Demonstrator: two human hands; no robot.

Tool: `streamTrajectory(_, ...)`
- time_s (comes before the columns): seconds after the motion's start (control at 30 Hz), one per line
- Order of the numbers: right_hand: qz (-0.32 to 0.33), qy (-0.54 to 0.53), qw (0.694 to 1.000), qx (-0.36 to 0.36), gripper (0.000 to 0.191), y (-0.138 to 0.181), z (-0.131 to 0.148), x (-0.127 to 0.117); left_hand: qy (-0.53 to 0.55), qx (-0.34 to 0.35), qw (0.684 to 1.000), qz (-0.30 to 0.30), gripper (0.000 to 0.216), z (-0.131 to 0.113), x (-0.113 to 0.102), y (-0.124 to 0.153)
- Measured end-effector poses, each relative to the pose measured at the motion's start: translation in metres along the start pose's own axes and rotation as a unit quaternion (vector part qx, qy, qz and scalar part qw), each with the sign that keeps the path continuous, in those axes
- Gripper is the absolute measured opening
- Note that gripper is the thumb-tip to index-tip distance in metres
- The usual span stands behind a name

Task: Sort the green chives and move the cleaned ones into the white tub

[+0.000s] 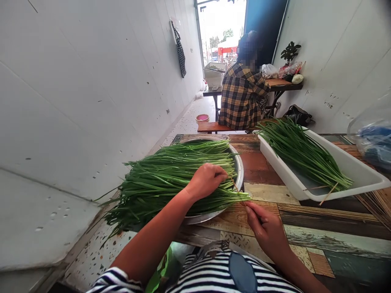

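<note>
A big pile of long green chives (171, 175) lies across a round metal basin (240, 169) on the wooden table (269, 191). My left hand (206, 179) rests on top of the pile with its fingers curled closed on some stalks. My right hand (265, 228) is at the cut ends of the chives, pinching a thin wooden skewer (236, 186) that points up toward the left hand.
A white rectangular tray (357, 171) with more chives and loose skewers stands at the right. A clear plastic bag (371, 134) sits at the far right. A person in a plaid shirt (242, 97) sits on a bench ahead. The white wall runs along the left.
</note>
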State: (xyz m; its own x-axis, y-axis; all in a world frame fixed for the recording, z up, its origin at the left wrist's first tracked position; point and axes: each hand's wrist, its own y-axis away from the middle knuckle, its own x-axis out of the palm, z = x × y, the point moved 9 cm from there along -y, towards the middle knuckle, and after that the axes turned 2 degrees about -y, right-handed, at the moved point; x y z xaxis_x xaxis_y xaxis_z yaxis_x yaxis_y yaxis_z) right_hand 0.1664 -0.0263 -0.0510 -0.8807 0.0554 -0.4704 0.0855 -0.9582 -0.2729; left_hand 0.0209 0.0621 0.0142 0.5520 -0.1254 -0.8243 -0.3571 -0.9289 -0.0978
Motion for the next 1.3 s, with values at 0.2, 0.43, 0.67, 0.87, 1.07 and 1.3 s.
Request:
streamTrajectory(0.2,-0.004,-0.006,1.000,0.002,0.033,-0.001,0.000,0.000,0.026,0.000,1.000,-0.005,0.020,0.003,0.001,0.000)
streamTrajectory(0.43,-0.003,-0.003,1.000,0.001,0.033,-0.002,-0.001,0.001,0.035,-0.005,0.999,-0.015,0.020,0.009,0.003,-0.001)
streamTrajectory(0.67,-0.006,-0.001,1.000,0.002,0.032,-0.002,-0.002,0.001,0.042,-0.013,0.999,-0.028,0.020,0.009,0.003,-0.002)
streamTrajectory(0.87,-0.011,0.008,1.000,-0.007,0.033,-0.001,0.001,-0.001,0.053,-0.018,0.998,-0.036,0.021,0.008,0.003,-0.001)
streamTrajectory(1.07,-0.018,0.012,1.000,-0.019,0.031,-0.001,0.002,-0.002,0.058,-0.028,0.997,-0.035,0.020,0.009,0.004,0.000)
streamTrajectory(1.3,-0.015,0.003,1.000,-0.013,0.031,-0.001,0.001,-0.001,0.062,-0.030,0.997,-0.034,0.020,0.012,0.005,-0.001)
